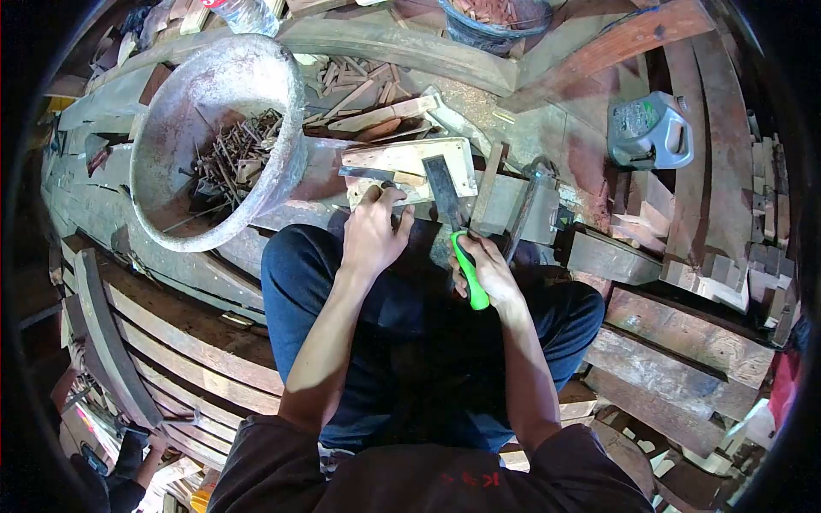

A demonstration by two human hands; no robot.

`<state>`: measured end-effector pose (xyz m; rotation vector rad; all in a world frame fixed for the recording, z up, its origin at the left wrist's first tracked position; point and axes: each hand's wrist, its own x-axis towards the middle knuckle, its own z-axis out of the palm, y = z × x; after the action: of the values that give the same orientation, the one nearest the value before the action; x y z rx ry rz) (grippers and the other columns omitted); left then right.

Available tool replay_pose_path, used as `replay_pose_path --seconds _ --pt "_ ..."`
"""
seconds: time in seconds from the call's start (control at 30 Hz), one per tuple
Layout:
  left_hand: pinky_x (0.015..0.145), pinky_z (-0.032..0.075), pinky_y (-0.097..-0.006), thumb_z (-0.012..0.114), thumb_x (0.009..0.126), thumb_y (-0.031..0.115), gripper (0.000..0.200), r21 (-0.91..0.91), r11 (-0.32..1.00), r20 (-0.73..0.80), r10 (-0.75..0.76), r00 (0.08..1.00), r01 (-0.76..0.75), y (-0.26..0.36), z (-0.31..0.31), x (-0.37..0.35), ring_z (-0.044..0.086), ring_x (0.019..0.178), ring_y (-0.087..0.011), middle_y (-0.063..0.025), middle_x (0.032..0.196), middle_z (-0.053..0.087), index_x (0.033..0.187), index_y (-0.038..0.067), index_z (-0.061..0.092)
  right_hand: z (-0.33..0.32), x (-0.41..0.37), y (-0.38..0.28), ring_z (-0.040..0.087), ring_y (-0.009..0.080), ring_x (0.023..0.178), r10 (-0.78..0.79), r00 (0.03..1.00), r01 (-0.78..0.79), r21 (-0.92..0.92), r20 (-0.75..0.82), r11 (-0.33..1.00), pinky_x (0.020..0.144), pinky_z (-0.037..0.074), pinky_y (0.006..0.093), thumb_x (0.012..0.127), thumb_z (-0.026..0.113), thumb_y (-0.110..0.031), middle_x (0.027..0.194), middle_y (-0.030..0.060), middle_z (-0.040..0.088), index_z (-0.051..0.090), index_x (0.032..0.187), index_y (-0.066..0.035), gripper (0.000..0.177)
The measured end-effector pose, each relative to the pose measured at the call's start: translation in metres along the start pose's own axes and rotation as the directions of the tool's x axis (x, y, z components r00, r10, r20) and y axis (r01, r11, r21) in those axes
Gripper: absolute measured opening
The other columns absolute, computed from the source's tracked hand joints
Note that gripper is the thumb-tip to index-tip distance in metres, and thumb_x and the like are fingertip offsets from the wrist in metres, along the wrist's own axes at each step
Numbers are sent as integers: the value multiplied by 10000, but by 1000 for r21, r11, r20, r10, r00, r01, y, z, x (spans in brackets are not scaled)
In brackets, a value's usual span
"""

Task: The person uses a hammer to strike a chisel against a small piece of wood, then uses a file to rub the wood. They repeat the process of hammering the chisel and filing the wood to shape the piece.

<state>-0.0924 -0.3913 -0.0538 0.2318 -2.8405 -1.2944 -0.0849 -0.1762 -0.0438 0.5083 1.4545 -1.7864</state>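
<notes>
My right hand (489,272) is wrapped round the bright green handle of a chisel (442,188), whose wide dark blade points up and away from me. The blade's tip lies over a pale wooden board (410,156). At the board's near left edge is my left hand (375,227), its fingers bent over a small piece of wood and a dark metal strip (363,173). Whether those fingers grip either of them is not clear. Just right of the board, a hammer (523,205) lies with its head away from me.
A large whitish tub (218,145) of nails stands at the left. Wood scraps (355,81) lie beyond the board. A grey jug (650,132) stands at the right, near stacked timber (676,372). Another person's arm (152,462) shows at the lower left.
</notes>
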Motion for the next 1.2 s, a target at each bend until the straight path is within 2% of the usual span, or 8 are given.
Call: replay_pose_path --seconds 0.33,0.53,0.7,0.77,0.83,0.9,1.07,1.2 --pt "777 538 -480 657 844 228 264 75 997 56 -31 998 27 3 -1 0 649 894 -407 -210 1012 640 1029 40 641 -8 -24 1 495 139 419 28 999 -29 -45 -31 999 360 414 280 996 510 -287 682 63 528 541 1041 -5 287" --pt "823 517 -458 667 846 201 245 -3 1000 22 -16 1000 16 5 -4 -2 645 939 -407 -228 1007 651 1016 25 663 -7 -61 -2 508 130 467 20 999 -22 -68 -40 997 376 411 283 990 519 -262 687 52 530 508 993 -51 211" --pt "822 518 -449 659 849 221 243 -111 989 -38 96 995 -99 1 -5 -5 652 925 -396 -233 964 675 1007 37 668 -5 -104 -13 523 130 510 -261 965 258 -97 -19 961 430 429 271 969 526 -137 702 53 530 529 1018 -11 135" --pt "828 512 -420 655 852 225 254 -86 996 43 18 999 -14 7 -10 -7 661 942 -350 -209 976 688 1025 40 670 -4 -126 -14 526 137 515 -401 916 399 -70 -24 914 446 432 270 959 529 -117 709 57 533 532 1048 11 156" --pt "819 511 -418 649 850 221 254 -122 989 -5 87 996 -87 2 -6 -7 662 922 -351 -211 963 688 1026 41 683 -5 -153 -22 554 160 586 -509 856 508 40 93 861 532 464 273 894 562 -86 814 90 571 534 1164 50 303" --pt "790 510 -387 699 827 200 251 -120 989 -19 90 996 -91 0 -3 -8 661 849 -298 -169 945 699 1003 21 702 -3 -178 -23 570 192 624 -619 782 608 122 77 784 552 482 309 820 635 -163 840 128 559 514 1210 70 471" --pt "797 500 -385 676 827 178 226 -129 974 -65 177 982 -184 -7 5 -8 656 841 -311 -178 897 694 961 -1 706 -12 -227 -18 569 234 651 -717 686 666 293 120 686 564 492 360 808 667 -160 963 166 532 414 1377 64 661" --pt "826 498 -372 664 831 152 209 -142 974 -36 173 984 -176 -13 7 -9 662 877 -306 -176 909 695 961 -8 700 -15 -267 -17 590 241 663 -772 636 758 191 2 624 554 505 370 826 698 -151 994 175 541 410 1388 52 663"
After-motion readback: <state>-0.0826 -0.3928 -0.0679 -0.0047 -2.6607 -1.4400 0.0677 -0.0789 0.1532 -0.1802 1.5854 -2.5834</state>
